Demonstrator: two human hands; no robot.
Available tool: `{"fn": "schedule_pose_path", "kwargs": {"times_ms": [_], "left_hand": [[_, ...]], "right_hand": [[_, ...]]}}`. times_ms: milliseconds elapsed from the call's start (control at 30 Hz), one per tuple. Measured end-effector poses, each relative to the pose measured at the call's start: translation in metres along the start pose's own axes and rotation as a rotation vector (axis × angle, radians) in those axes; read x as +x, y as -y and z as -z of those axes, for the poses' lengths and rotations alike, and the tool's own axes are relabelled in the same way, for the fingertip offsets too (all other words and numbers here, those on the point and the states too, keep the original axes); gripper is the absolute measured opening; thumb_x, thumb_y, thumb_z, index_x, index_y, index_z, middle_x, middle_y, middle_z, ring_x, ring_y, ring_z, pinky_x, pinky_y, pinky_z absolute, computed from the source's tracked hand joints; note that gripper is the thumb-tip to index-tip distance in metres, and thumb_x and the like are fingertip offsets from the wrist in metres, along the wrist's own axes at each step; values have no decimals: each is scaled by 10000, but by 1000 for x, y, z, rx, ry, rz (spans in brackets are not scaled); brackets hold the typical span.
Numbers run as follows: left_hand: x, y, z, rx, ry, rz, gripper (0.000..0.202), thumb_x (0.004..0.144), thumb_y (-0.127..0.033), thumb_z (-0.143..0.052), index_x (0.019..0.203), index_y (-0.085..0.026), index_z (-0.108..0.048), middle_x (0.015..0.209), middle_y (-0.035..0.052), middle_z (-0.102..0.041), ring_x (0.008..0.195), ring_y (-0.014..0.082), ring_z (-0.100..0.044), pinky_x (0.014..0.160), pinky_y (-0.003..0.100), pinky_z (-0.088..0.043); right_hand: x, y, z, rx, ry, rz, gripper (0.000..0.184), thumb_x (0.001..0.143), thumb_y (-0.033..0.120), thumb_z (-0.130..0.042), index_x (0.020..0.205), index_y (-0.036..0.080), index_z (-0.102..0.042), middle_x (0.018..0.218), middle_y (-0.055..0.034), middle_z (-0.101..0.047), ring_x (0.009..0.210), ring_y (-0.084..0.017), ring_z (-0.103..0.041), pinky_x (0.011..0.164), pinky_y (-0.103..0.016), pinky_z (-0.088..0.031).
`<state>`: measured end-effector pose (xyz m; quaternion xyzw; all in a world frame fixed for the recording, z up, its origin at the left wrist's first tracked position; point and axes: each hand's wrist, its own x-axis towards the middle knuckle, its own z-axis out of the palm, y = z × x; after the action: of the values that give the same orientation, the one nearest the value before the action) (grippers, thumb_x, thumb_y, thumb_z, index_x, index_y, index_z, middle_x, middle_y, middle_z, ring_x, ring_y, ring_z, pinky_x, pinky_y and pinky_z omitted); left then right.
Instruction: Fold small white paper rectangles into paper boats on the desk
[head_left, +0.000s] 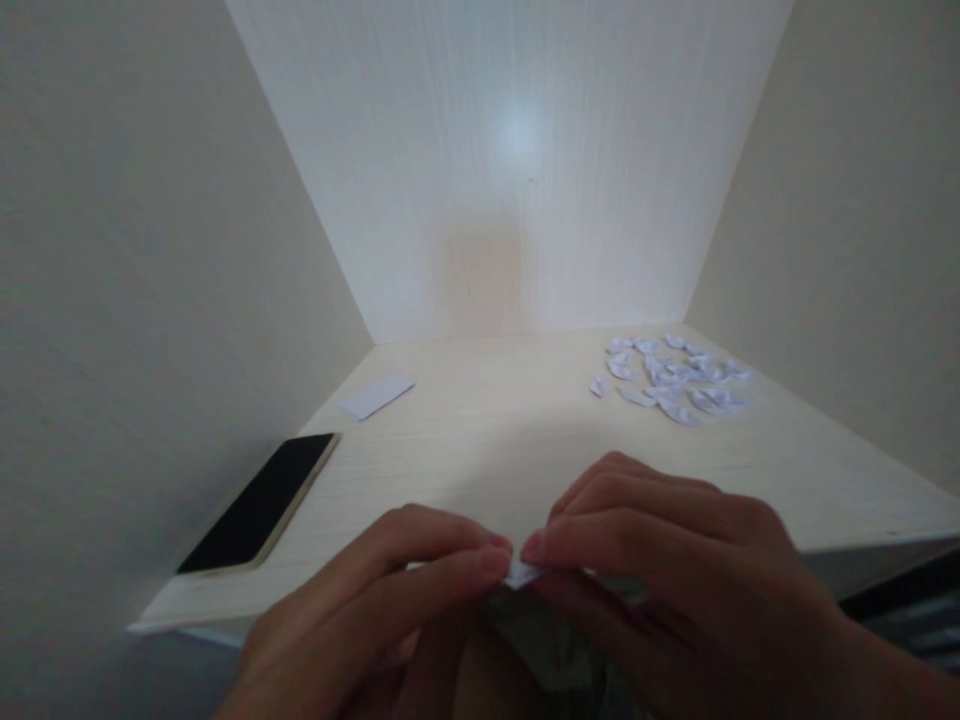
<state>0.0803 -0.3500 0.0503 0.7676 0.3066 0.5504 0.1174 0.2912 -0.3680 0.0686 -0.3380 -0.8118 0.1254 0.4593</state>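
Both of my hands meet over the near edge of the table, pinching one small piece of folded white paper (519, 574) between them. My left hand (375, 590) grips its left side between thumb and fingers. On the other side, my right hand (667, 570) pinches the right part with fingers bent. Only a small pointed bit of the paper shows between the fingertips; the rest is hidden by the hands.
Several small folded paper pieces (675, 372), boat-like in shape, lie in a cluster at the back right. A stack of white paper slips (377, 396) lies at the back left. Nearer, a phone (262, 503) with a dark screen rests by the left wall (150, 300).
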Motion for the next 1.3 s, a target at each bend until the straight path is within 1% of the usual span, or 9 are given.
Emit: {"fn": "schedule_pose_path", "kwargs": {"times_ms": [100, 200, 367, 500, 633, 867, 967, 1133, 1300], "left_hand": [[4, 4, -3, -7, 65, -82, 263, 826, -63, -696, 962, -276, -772, 843, -21, -787, 675, 125, -743, 553, 151, -601], [4, 7, -5, 65, 76, -61, 207, 867, -81, -697, 974, -250, -749, 860, -24, -774, 719, 109, -737, 616, 142, -591], [3, 2, -11, 147, 62, 189, 143, 864, -139, -731, 891, -279, -736, 792, -68, -765, 671, 100, -719, 637, 145, -583], [2, 5, -19, -7, 37, 363, 138, 840, -125, -740, 806, -237, -667, 715, -63, -742, 623, 98, -717, 574, 121, -566], [3, 8, -21, -82, 31, 466, 238, 841, -149, -754, 742, -210, -546, 672, -47, -719, 578, 93, -695, 538, 121, -542], [1, 11, -20, -115, 194, 520, 182, 860, -178, -735, 764, -217, -586, 692, -28, -735, 644, 136, -730, 582, 193, -568], [-1, 16, -24, -168, 171, 544, 156, 846, -188, -771, 856, -225, -619, 739, -34, -759, 684, 138, -752, 635, 200, -589], [4, 19, -29, -328, 111, 646, 327, 822, -222, -816, 1068, -216, -601, 760, -25, -778, 643, 136, -743, 596, 191, -585], [6, 20, -23, -417, 114, 701, 331, 830, -197, -797, 1052, -217, -552, 657, -58, -729, 628, 124, -717, 631, 196, -581]], "right_hand": [[2, -5, -6, -10, -46, -83, 34, 913, 222, -735, 883, 237, -731, 756, 12, -769, 662, -130, -708, 598, -231, -535], [3, -12, -9, 7, -30, -175, 45, 890, 209, -758, 877, 240, -729, 781, 37, -783, 683, -121, -718, 641, -226, -528], [5, -20, -12, 77, 24, -313, 63, 883, 237, -760, 823, 241, -744, 752, 50, -775, 664, -112, -695, 623, -216, -508], [8, -24, -15, 175, 55, -426, 59, 861, 185, -756, 838, 240, -764, 738, 55, -767, 668, -101, -684, 637, -210, -502], [8, -31, -17, 291, 126, -568, 18, 835, 219, -789, 848, 223, -778, 721, 42, -775, 673, -116, -698, 648, -230, -506], [6, -32, -13, 147, 225, -459, 165, 925, 343, -713, 839, 226, -790, 739, 47, -760, 656, -92, -637, 604, -232, -443], [6, -35, -15, 113, 209, -459, 181, 939, 334, -701, 816, 223, -772, 714, 52, -743, 630, -87, -609, 588, -240, -419], [4, -43, -22, 166, 85, -519, 183, 925, 276, -701, 757, 214, -739, 677, 57, -727, 620, -88, -590, 584, -238, -416], [9, -43, -25, 232, 136, -530, 190, 927, 280, -685, 760, 208, -742, 713, 40, -748, 658, -107, -614, 612, -254, -435]]}}
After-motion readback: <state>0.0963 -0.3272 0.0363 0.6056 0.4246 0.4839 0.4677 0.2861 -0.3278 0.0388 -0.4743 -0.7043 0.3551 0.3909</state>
